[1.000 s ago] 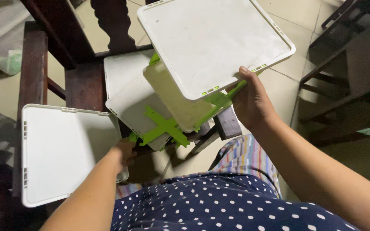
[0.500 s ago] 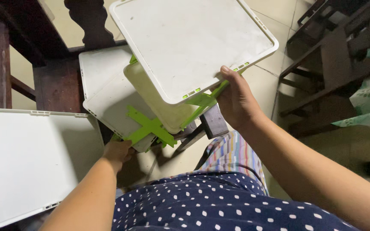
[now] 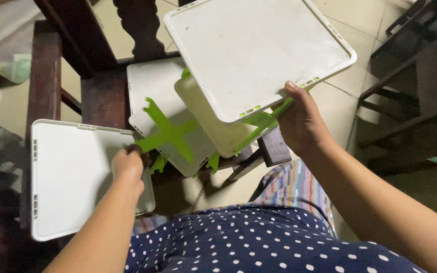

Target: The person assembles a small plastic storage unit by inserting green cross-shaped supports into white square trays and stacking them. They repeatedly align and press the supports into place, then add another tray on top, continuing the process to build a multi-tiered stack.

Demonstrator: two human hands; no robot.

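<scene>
My right hand (image 3: pixel 302 124) grips the near corner of a white square plastic panel (image 3: pixel 259 53), holding it tilted up over a dark wooden chair (image 3: pixel 102 96). A green plastic strip (image 3: pixel 264 124) runs under that corner by my fingers. My left hand (image 3: pixel 127 164) is closed on the right edge of a second white square panel (image 3: pixel 72 177), low at the left. Between the hands, more white panels (image 3: pixel 153 86) lie stacked on the chair seat, with a green cross-shaped connector (image 3: pixel 168 134) on top of them.
The chair's carved back (image 3: pixel 137 30) and armrest (image 3: pixel 44 76) stand behind the stack. Another dark wooden chair (image 3: pixel 421 86) is at the right on a pale tiled floor (image 3: pixel 375 25). My dotted navy top (image 3: pixel 269 242) fills the bottom of the view.
The view has shifted, so both panels sit differently in frame. My left hand has come up onto the left panel's right edge. My right hand still holds the raised panel.
</scene>
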